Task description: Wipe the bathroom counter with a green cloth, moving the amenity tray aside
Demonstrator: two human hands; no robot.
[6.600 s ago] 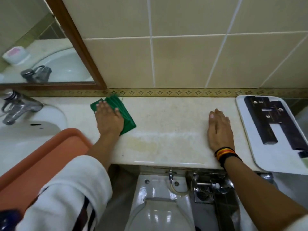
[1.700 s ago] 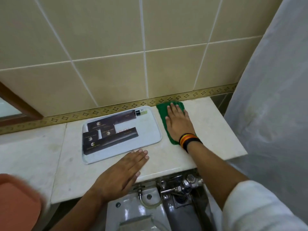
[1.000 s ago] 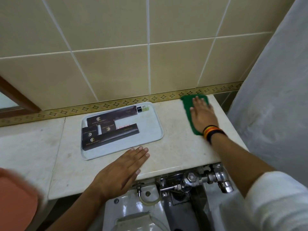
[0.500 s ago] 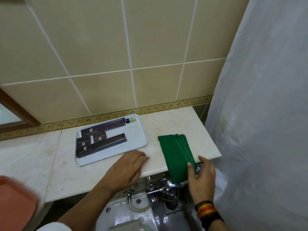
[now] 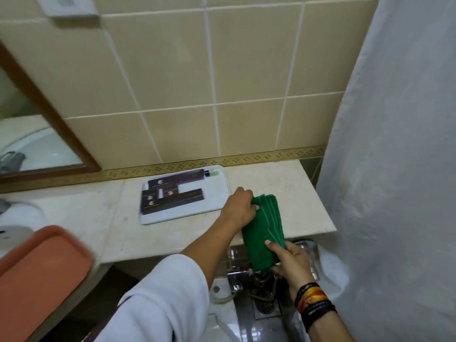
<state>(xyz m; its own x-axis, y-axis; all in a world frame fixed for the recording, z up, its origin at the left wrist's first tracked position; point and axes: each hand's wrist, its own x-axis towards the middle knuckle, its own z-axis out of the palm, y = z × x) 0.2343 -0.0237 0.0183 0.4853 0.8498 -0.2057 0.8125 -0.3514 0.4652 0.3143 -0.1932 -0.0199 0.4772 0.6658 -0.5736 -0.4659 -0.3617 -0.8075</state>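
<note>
Both hands share the green cloth [image 5: 265, 229]: the left hand [image 5: 240, 208] pinches its far end over the counter [image 5: 291, 193], the right hand [image 5: 291, 261] clasps the end hanging past the front edge. A loose grip could drop it onto the chrome pipework [image 5: 238, 277] below. From the left, an orange tray [image 5: 37, 270] covers the sink, the amenity tray [image 5: 217, 193] sits beside the left hand, and a white curtain [image 5: 394, 169] crowds the right end.

White shower curtain [image 5: 394, 144] hangs far right of the wood-framed mirror [image 5: 37, 134]. Orange tray [image 5: 39, 275] sits below the mirror, chrome flush valve [image 5: 237, 277] lower right of it.
</note>
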